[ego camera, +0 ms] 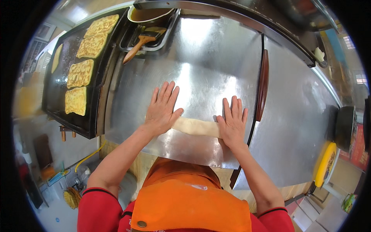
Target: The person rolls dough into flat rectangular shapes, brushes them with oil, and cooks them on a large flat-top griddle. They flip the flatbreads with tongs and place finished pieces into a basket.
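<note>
A pale roll of dough (pixel 197 127) lies crosswise on the stainless steel worktop (pixel 139 95) in front of me. My left hand (pixel 163 111) rests flat over the roll's left end, palm down, fingers apart and pointing away from me. Over the right end lies my right hand (pixel 232 123), also palm down with spread fingers. The middle of the roll shows between the two hands, while its ends are largely hidden under the palms. Neither hand grips anything.
Several browned flatbreads (pixel 92 45) lie on a black griddle (pixel 62 87) at left. A wooden-handled brush (pixel 139 47) rests on a metal tray (pixel 162 47) beside a bowl of liquid (pixel 149 14). Right of my hands is a dark reddish-brown handle (pixel 263 85); farther right, a yellow-rimmed container (pixel 324 165).
</note>
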Action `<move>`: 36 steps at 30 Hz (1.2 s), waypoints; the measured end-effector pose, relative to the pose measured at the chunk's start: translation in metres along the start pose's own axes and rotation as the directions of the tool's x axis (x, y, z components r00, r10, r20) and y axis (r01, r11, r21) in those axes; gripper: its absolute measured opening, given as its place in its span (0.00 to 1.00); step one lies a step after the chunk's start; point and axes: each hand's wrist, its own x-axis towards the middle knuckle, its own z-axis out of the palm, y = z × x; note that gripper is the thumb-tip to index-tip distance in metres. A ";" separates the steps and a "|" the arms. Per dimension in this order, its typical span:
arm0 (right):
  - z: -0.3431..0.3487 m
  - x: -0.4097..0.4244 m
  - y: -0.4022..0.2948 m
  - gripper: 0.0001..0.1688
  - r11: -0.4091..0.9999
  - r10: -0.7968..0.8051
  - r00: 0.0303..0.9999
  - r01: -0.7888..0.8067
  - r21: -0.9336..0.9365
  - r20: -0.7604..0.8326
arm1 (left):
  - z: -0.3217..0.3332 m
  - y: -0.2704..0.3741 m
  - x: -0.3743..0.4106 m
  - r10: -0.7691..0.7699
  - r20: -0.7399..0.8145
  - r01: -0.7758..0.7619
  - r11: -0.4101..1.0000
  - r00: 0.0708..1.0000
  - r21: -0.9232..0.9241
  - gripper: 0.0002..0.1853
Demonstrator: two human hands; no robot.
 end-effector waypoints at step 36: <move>0.048 0.049 -0.145 0.35 0.983 0.182 0.960 -0.174 0.053 -0.211 | -0.053 -0.059 -0.027 -0.081 0.335 0.219 0.890 0.939 -0.399 0.10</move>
